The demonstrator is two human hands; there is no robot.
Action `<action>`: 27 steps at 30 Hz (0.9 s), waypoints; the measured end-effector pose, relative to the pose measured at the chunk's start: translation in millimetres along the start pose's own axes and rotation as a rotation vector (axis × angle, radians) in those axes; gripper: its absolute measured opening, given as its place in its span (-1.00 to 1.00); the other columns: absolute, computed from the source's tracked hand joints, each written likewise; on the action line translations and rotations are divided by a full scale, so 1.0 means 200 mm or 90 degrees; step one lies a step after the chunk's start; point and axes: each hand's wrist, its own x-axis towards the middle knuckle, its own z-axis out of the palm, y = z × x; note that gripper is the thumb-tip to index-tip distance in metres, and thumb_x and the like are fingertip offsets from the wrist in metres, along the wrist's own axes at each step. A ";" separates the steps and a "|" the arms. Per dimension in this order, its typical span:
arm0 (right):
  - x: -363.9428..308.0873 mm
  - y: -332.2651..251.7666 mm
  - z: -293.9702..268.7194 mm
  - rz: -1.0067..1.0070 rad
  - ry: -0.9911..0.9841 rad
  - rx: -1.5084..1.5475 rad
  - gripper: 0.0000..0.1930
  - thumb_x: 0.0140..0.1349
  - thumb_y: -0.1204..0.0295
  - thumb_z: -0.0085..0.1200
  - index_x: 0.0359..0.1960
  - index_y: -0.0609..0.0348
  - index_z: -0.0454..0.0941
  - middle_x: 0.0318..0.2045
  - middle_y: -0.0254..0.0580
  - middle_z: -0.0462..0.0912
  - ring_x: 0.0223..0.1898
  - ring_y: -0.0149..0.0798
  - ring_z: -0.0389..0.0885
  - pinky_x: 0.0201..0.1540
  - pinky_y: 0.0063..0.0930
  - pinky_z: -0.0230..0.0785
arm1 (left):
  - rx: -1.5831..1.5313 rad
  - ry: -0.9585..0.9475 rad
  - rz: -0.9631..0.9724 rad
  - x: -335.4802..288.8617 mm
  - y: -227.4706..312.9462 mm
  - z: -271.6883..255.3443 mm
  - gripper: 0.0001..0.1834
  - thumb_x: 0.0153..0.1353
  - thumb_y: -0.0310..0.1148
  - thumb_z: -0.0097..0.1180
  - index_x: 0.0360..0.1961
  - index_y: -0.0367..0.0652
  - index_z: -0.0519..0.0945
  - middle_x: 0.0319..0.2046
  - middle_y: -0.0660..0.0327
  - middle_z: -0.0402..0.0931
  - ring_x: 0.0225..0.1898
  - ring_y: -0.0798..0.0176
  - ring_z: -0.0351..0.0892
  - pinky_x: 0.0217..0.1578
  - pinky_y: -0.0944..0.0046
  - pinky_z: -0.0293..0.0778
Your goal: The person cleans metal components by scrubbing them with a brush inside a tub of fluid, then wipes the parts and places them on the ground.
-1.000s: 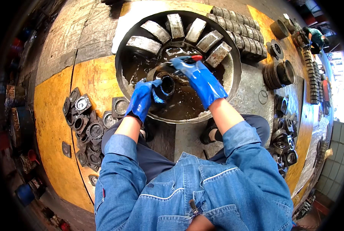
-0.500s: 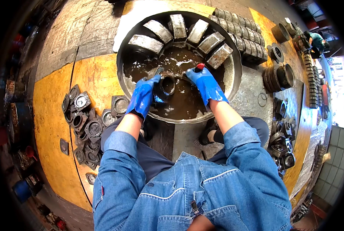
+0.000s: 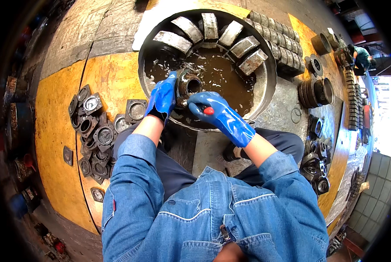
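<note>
Left hand (image 3: 162, 98) clamped on metal housing (image 3: 189, 85), tilted over near side of basin (image 3: 265, 94) of brown liquid. Right hand (image 3: 219, 114) closed on red-tipped tool (image 3: 207, 111) at housing's mouth. Step looks like scrubbing bore. Next likely needs steady hold, tool worked inside. Housings pile (image 3: 95, 131) at left.

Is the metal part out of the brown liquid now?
Yes, the left hand holds the metal part above the liquid in the basin.

One head cam, fisheye, looking straight down from above the person's lap. Close in: left hand (image 3: 162, 98) and right hand (image 3: 217, 114) sit mid-frame, basin (image 3: 265, 94) just beyond the fingers, edges bending outward.
</note>
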 end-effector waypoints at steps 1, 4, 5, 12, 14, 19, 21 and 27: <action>-0.03 0.03 -0.03 0.003 -0.044 -0.006 -0.90 0.22 0.36 0.26 -0.31 0.06 0.74 -0.32 -0.10 0.77 -0.23 0.09 0.73 -0.17 -0.08 0.60 | 0.036 -0.024 -0.006 0.00 0.05 -0.03 -0.59 0.55 -0.44 -0.19 0.32 -0.27 0.51 0.11 -0.22 0.63 0.18 -0.22 0.63 0.19 -0.02 0.51; -0.11 0.09 -0.10 0.009 -0.140 -0.080 -0.92 0.21 0.40 0.27 -0.28 0.06 0.72 -0.29 -0.11 0.77 -0.22 0.09 0.73 -0.17 -0.11 0.60 | -0.032 -0.065 -0.061 0.01 0.10 -0.04 -0.58 0.53 -0.49 -0.17 0.33 -0.26 0.50 0.17 -0.18 0.62 0.19 -0.18 0.64 0.22 0.04 0.51; -0.12 0.11 -0.13 0.007 -0.167 -0.114 -0.92 0.20 0.43 0.28 -0.27 0.07 0.71 -0.29 -0.11 0.76 -0.23 0.09 0.73 -0.18 -0.12 0.59 | -0.083 -0.071 -0.087 0.01 0.11 -0.05 -0.58 0.53 -0.49 -0.15 0.33 -0.26 0.51 0.16 -0.18 0.63 0.19 -0.17 0.65 0.21 0.05 0.52; 0.15 0.14 -0.23 -0.200 -0.229 -0.265 -0.75 0.15 0.41 0.24 -0.11 -0.01 0.64 -0.27 -0.18 0.73 -0.32 0.01 0.73 -0.32 -0.13 0.53 | -0.497 -0.043 -0.155 0.03 0.09 0.02 -0.43 0.50 0.00 0.02 -0.06 -0.41 0.72 -0.26 0.05 0.74 -0.27 0.20 0.70 -0.25 0.20 0.59; 0.23 0.19 -0.25 -0.243 -0.300 -0.292 -0.74 0.19 0.43 0.18 -0.06 0.00 0.60 -0.12 -0.17 0.70 -0.28 0.00 0.75 -0.29 -0.14 0.58 | -0.569 -0.053 -0.278 0.05 0.12 0.03 -0.46 0.50 -0.02 0.04 -0.08 -0.39 0.73 -0.27 0.06 0.74 -0.32 0.21 0.70 -0.33 0.20 0.60; 0.13 0.27 -0.23 -0.053 -0.111 -0.189 -0.84 0.33 0.31 0.15 -0.14 -0.05 0.74 -0.02 -0.20 0.77 -0.10 -0.03 0.76 -0.07 -0.17 0.63 | -0.593 -0.074 -0.354 0.05 0.22 -0.05 -0.47 0.50 -0.06 0.03 -0.09 -0.42 0.71 -0.24 0.01 0.74 -0.23 0.16 0.75 -0.21 0.20 0.62; 0.06 0.25 -0.13 0.230 -0.022 -0.128 -0.78 0.29 0.19 0.26 -0.13 -0.06 0.80 -0.13 -0.16 0.81 -0.03 -0.02 0.75 0.06 -0.27 0.62 | -0.584 -0.057 -0.338 0.07 0.20 -0.01 -0.48 0.49 -0.08 0.04 -0.08 -0.44 0.70 -0.24 -0.03 0.74 -0.25 0.12 0.76 -0.26 0.15 0.62; 0.12 0.07 -0.22 0.617 -0.072 0.265 -0.67 0.33 0.16 0.25 -0.12 0.19 0.74 -0.32 -0.24 0.77 -0.30 -0.40 0.67 -0.20 -0.47 0.47 | -0.599 -0.058 -0.427 0.06 0.12 0.02 -0.48 0.48 -0.07 0.09 -0.05 -0.45 0.70 -0.24 -0.03 0.74 -0.29 0.10 0.73 -0.27 0.12 0.62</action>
